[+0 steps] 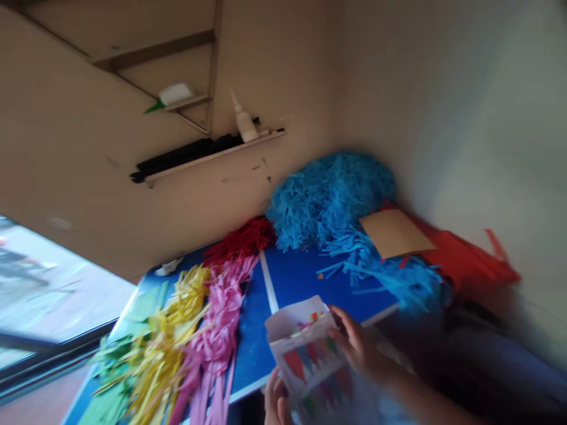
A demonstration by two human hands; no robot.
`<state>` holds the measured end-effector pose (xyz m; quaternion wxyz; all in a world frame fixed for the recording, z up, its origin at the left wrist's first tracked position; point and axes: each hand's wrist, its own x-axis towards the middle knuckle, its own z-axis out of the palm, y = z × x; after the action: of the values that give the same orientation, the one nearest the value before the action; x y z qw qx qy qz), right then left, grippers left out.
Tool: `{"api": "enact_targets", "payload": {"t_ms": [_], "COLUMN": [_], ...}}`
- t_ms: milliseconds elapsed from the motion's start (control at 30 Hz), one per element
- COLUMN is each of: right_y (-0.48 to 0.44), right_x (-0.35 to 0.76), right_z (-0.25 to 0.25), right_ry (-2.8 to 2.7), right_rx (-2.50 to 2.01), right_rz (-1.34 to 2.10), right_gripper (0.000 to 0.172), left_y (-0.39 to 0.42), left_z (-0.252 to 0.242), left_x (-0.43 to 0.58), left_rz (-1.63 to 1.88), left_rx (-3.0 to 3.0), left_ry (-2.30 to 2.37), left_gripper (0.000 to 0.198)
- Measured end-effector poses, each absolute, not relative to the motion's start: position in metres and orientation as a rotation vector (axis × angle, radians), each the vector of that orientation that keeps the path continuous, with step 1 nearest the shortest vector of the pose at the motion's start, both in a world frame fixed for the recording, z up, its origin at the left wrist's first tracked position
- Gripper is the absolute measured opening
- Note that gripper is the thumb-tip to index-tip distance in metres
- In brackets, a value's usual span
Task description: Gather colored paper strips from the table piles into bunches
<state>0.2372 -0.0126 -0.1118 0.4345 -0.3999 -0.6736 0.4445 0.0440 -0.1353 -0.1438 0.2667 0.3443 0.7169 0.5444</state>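
A white paper box [305, 354] decorated with coloured fringe pieces is held over the near edge of the blue table [296, 277]. My right hand [361, 348] grips its right side with fingers wrapped round it. My left hand [277, 401] holds the box from below at its lower left corner, partly hidden. The picture is blurred by motion.
Heaps of shredded paper lie on the table: blue [332, 200], red [241, 239], pink [221, 324], yellow [168, 348], green [115, 366]. A brown card [394, 233] rests on the blue heap beside red paper [465, 260]. A wall shelf [212, 154] carries a glue bottle [244, 121].
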Motion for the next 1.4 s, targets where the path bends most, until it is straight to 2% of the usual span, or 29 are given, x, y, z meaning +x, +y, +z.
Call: {"api": "enact_targets", "payload": {"t_ms": [233,433,633,900,1000,1133,1200,1300,1400], "right_y": [-0.01,0.007,0.022,0.035,0.037,0.038,0.042,0.049,0.051], "right_x": [0.237,0.247,0.244,0.229,0.227,0.227,0.225,0.222,0.221], "right_z": [-0.136,-0.132,-0.101,-0.067,-0.072,-0.081,-0.083,-0.083,-0.081], "right_ry": [-1.644,-1.828,-1.951,-1.934,-1.896,-1.796,-1.781,-1.753,-1.714], "right_rx": [-0.998,-0.949,-0.888,-0.811,-0.779,-0.842,-0.848,-0.79,-0.73], "right_rz": [1.154,1.252,1.25,1.3,1.338,1.389,1.431,1.597,1.601], "right_gripper": [0.054,0.05,0.038,0.027,0.032,0.056,0.065,0.061,0.065], "left_y": [-0.1,-0.096,-0.089,-0.074,-0.073,-0.075,-0.074,-0.073,-0.073], "left_z": [-0.09,-0.097,-0.093,-0.104,-0.107,-0.102,-0.097,-0.092,-0.095], "left_x": [0.032,0.017,-0.003,-0.022,-0.021,-0.018,-0.018,-0.019,-0.019], "left_rz": [1.755,1.715,1.608,1.586,1.624,1.648,1.623,1.574,1.559], "left_rx": [0.969,1.237,1.427,1.346,1.296,1.217,1.234,1.257,1.212], "left_ry": [1.619,1.731,1.784,1.694,1.64,1.542,1.538,1.543,1.515], "left_gripper": [0.062,0.038,0.033,0.028,0.033,0.053,0.05,0.035,0.039]}}
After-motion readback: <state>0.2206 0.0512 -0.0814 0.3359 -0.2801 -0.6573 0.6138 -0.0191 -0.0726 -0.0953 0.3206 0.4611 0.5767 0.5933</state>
